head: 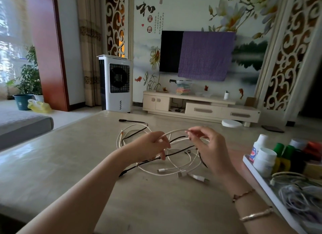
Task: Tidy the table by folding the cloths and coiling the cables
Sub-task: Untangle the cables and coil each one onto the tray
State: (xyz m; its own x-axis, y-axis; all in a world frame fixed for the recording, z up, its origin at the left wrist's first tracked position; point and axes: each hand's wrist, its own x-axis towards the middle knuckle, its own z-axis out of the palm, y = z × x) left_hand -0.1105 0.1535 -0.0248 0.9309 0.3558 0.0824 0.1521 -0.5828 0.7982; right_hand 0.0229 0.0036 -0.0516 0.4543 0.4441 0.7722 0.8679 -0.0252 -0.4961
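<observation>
From the head camera, both hands are working over the beige table (69,157). The left hand (153,145) and right hand (207,146) are each pinching a raised arc of the white braided cable (176,131); its remaining loops are lying tangled with a black cable (134,121) below. It looks light, limp and springy; gripping near a plug should help. Large brushed characters are showing on the wall, unreadable to me; the bottle labels are blurring.
</observation>
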